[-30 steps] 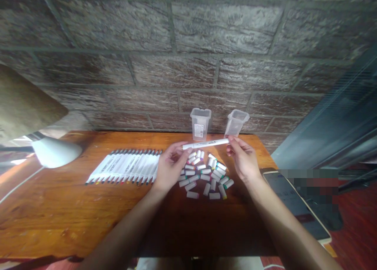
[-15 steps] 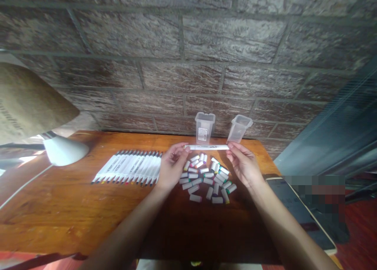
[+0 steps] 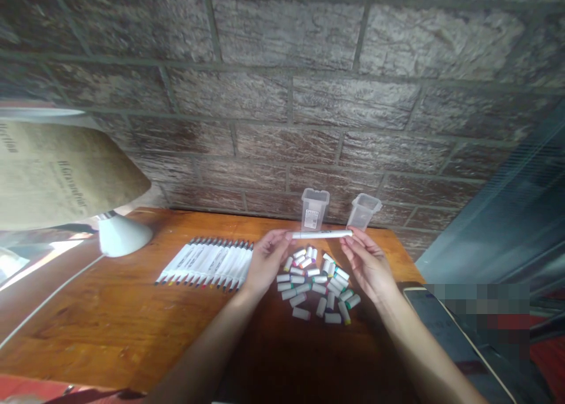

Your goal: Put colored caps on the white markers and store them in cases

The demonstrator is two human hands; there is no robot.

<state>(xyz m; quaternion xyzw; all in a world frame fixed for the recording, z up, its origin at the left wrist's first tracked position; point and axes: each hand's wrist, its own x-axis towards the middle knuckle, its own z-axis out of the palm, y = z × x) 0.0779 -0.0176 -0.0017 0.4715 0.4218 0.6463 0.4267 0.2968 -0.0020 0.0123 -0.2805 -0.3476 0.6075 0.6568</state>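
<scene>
A white marker [image 3: 320, 234] is stretched level between my two hands, above the far side of the cap pile. My left hand [image 3: 267, 260] pinches its left end, and my right hand [image 3: 366, 260] pinches the right end, where a yellowish tip shows. Below the marker lie many loose white marker caps [image 3: 319, 287] with coloured ends, scattered on the wooden table [image 3: 110, 327]. To the left of my left hand, uncapped white markers [image 3: 205, 264] lie side by side in a slanted row, their coloured tips toward me.
Two clear plastic containers, one upright with a label [image 3: 314, 210] and another to its right [image 3: 364, 211], stand by the brick wall [image 3: 247, 116]. A lamp [image 3: 126, 236] with its cord is at the left. A dark tablet-like device [image 3: 454, 339] lies at the right edge.
The camera view has shifted, so everything sits lower and a little further right. The marker's right end now shows a yellowish tip by my right fingers. Both hands keep hold of it.
</scene>
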